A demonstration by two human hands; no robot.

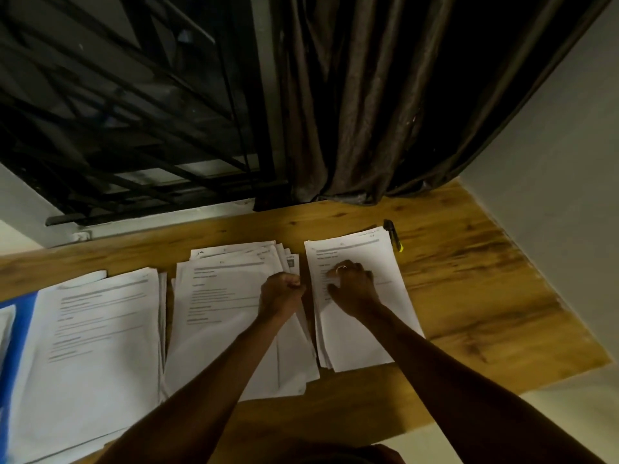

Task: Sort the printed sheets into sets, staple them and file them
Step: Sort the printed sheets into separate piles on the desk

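Note:
Three piles of printed white sheets lie side by side on the wooden table (469,262): a left pile (87,346), a middle pile (221,316) and a right pile (355,333). My left hand (281,294) is curled into a fist over the right edge of the middle pile; whether it pinches a sheet there cannot be told. My right hand (351,284), with a ring on one finger, rests palm down on the upper part of the right pile, fingers bent and spread.
A black and yellow stapler-like tool (393,234) lies just beyond the right pile. A blue folder (16,329) sits under the left pile at the left edge. A dark curtain (368,112) and a barred window (117,112) stand behind the table. A wall runs along the right.

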